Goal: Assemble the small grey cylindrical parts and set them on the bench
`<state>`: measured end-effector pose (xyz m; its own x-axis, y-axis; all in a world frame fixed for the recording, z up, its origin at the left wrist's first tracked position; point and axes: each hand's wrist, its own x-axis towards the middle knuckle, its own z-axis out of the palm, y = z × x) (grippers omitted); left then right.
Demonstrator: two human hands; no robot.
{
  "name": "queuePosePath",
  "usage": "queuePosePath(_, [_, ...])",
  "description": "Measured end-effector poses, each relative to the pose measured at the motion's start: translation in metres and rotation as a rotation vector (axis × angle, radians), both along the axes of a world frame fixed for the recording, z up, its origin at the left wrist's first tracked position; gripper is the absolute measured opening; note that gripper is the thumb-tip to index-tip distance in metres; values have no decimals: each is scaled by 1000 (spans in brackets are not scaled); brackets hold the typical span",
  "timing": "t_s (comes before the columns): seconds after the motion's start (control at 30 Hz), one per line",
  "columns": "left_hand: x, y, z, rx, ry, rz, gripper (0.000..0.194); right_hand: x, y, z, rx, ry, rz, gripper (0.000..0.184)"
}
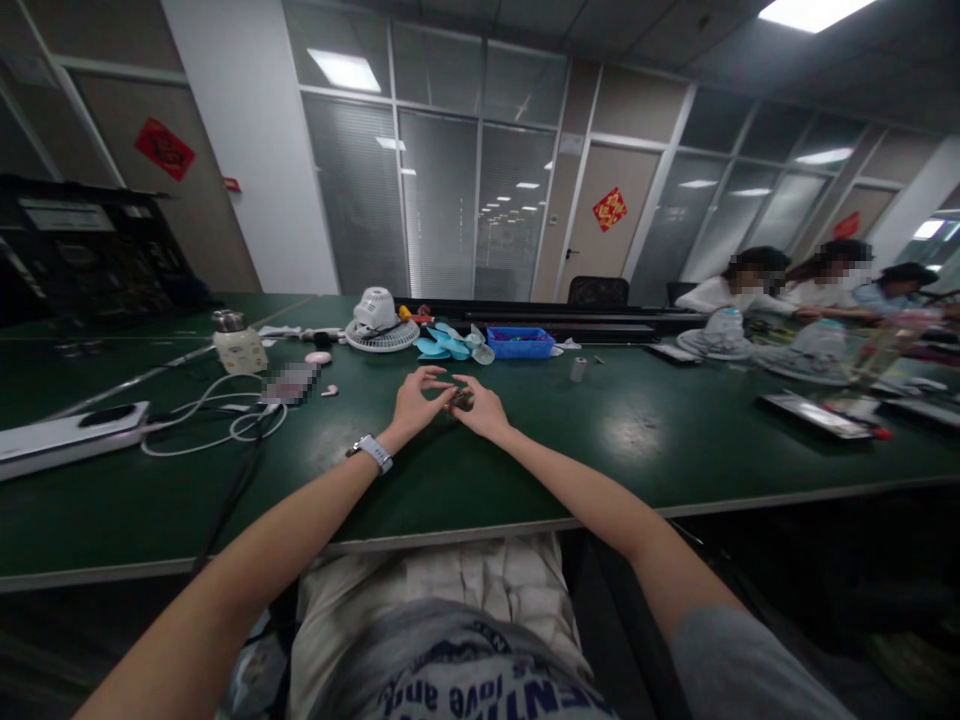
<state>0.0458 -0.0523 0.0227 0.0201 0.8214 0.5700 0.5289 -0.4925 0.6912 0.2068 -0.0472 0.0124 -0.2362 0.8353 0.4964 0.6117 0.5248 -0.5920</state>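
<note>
Above the green table, my left hand (420,402) and my right hand (482,406) meet with curved fingers and thumbs. Pinched between them is a small, dark metallic part (460,398), too small to name exactly and partly covered by the fingers. A watch with a light strap is on my left wrist. Just beyond the hands lie light blue fan blades (445,343) and a blue plastic basket (519,343). To their left rests a white fan body with its round grille (382,335). A small metal cylinder (577,370) stands upright to the right of my hands.
On the left are a bottle (238,345), a white power strip (71,437), looped cables (214,415) and an earbud (329,391). A phone-like device (814,413) lies to the right. Several people sit at the far right, near more fan parts (724,335).
</note>
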Motion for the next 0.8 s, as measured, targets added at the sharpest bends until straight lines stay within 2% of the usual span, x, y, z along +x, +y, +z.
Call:
queuePosePath(0.23, [2,7,1,47,24,-37,38,0,-1,-2,7,-51,-13,60])
queuePosePath(0.4, [6,6,4,19,-69,-39,42,0,0,-4,20,-50,-22,61])
queuePosePath(0.6, [-12,19,-3,65,-151,16,45,1,-2,-4,20,-56,-33,65])
queuePosePath(0.7, [-25,24,-10,-43,-61,59,45,7,-1,3,17,-63,-90,64])
queuePosePath(0.8, [-31,26,-14,-218,48,93,43,30,4,18,26,-67,-276,60])
